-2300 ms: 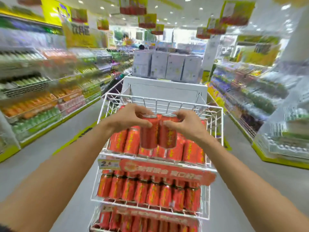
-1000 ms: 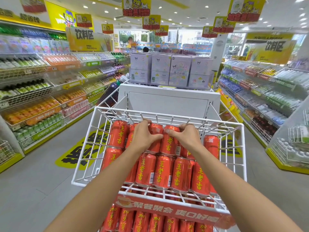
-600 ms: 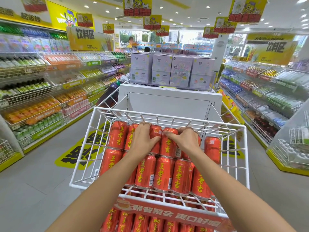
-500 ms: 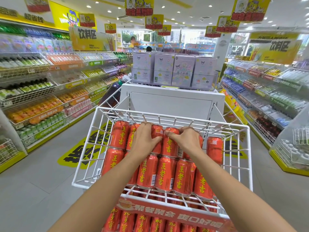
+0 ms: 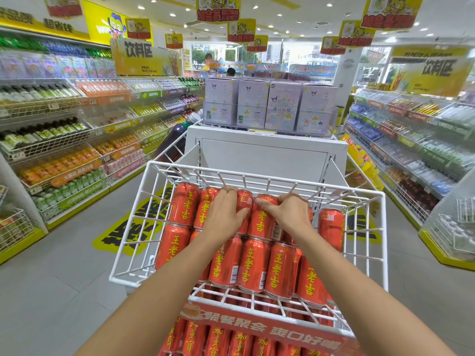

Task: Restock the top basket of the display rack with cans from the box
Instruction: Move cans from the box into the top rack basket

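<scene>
Closest to me, under the red banner (image 5: 270, 327), the lower cans (image 5: 226, 340) stand upright in a row. The banner hangs on the front edge of the white wire basket (image 5: 383, 227). Inside it, a front row (image 5: 250, 268) of red cans lies on its side, packed shoulder to shoulder, tops pointing away from me.

Both my forearms reach over that row to the back row. My left hand (image 5: 223, 214) is curled round the left can (image 5: 244, 206), fingers hooked over its far end and thumb pressed along its side. My right hand (image 5: 290, 214) grips the right can (image 5: 262, 222) the same way, fingers wrapped over its top rim. The two cans lie touching each other in the middle of the back row, their far ends just beside the basket's rear wires. More red cans flank them on either side, one apart at the far right.

Behind the basket stands a white cabinet (image 5: 264, 155) with pale purple boxes (image 5: 282, 104) stacked on top. Drink shelves (image 5: 64, 140) run along both sides of the aisle.
</scene>
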`<action>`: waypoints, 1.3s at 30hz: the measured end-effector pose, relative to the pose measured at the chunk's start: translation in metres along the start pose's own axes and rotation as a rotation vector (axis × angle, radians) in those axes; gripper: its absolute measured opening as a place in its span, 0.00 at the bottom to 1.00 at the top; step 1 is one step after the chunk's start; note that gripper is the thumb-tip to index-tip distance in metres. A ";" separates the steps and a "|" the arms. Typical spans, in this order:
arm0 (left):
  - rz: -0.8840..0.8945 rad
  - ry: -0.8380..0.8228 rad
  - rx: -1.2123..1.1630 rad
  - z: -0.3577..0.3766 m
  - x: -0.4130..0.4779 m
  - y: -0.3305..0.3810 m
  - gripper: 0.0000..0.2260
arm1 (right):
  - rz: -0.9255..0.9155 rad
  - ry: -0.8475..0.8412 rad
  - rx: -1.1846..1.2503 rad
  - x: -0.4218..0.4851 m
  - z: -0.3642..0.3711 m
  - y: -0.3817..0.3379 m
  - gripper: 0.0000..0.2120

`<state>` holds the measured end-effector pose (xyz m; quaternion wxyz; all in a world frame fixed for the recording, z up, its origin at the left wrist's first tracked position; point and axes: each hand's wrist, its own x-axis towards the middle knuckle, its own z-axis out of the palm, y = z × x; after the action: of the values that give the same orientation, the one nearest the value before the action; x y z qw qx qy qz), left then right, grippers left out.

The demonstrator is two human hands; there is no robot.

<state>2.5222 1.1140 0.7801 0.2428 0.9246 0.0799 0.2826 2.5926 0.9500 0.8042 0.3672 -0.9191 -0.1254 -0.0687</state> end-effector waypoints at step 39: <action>0.023 0.123 0.101 -0.005 -0.036 0.005 0.15 | -0.060 -0.123 0.105 -0.008 -0.008 0.014 0.26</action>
<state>2.4899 1.1019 0.7689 0.1871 0.9174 0.0982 0.3374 2.5886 0.9331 0.7995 0.4044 -0.8968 -0.1787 -0.0162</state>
